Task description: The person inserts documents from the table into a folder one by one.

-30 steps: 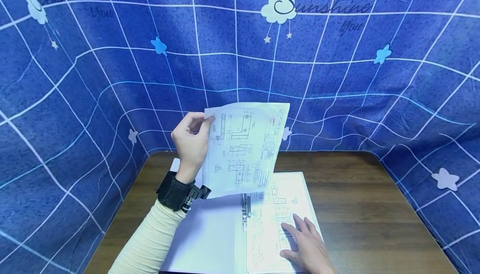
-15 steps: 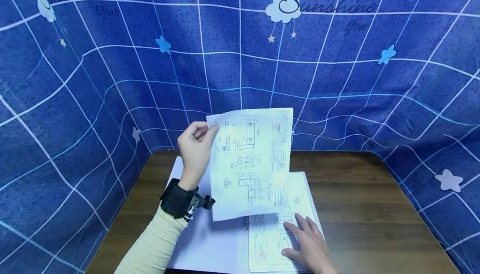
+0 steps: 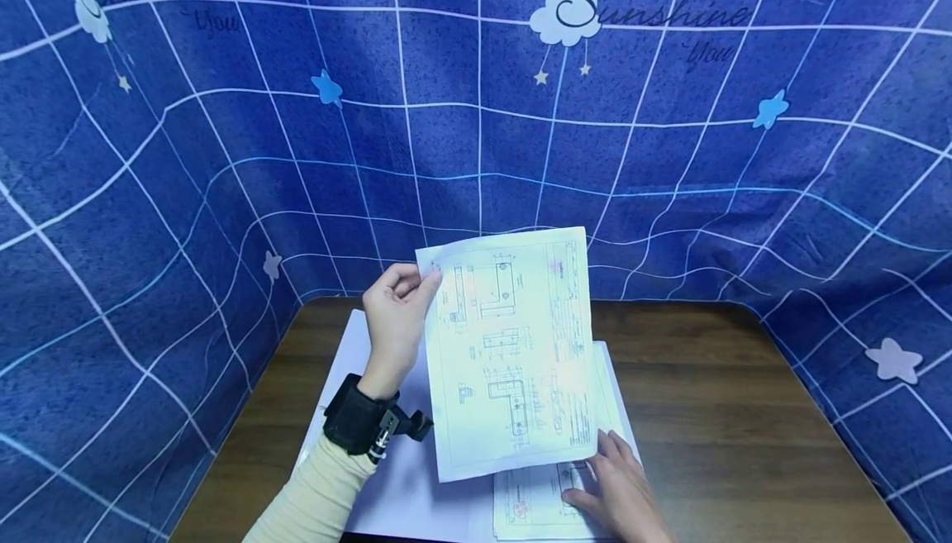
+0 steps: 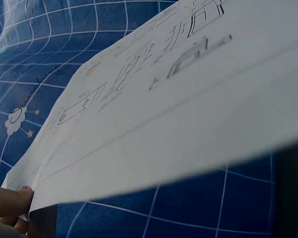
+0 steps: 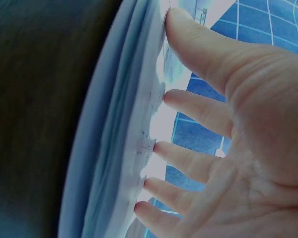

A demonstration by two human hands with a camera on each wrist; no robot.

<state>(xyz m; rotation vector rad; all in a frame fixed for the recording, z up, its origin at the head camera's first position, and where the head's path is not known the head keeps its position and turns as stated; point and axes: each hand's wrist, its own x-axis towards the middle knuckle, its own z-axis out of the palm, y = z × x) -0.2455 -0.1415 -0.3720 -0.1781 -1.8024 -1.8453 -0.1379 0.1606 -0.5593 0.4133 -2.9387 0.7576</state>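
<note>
My left hand (image 3: 394, 324) pinches the upper left corner of a loose sheet of paper (image 3: 464, 427) printed with technical drawings. The sheet hangs raised and tilted over a white open folder (image 3: 397, 502). In the left wrist view the thumb lies on the corner of the paper (image 4: 139, 129). My right hand (image 3: 621, 489) rests on the stack of printed sheets (image 3: 539, 497) on the folder's right side, its fingers spread. Seen from the right wrist, the fingertips of that hand (image 5: 258, 134) touch the top of the stack (image 5: 119, 134). The raised sheet hides the folder's middle.
The folder lies on a brown wooden table (image 3: 729, 419). A blue cloth (image 3: 476, 138) with white grid lines, stars and clouds hangs around the table's back and sides. A black wristband with a small camera (image 3: 357, 419) sits on the left wrist.
The left hand has drawn the sheet toward me and lower, so it now covers the metal clip and much of the stack. The right hand has stayed on the papers.
</note>
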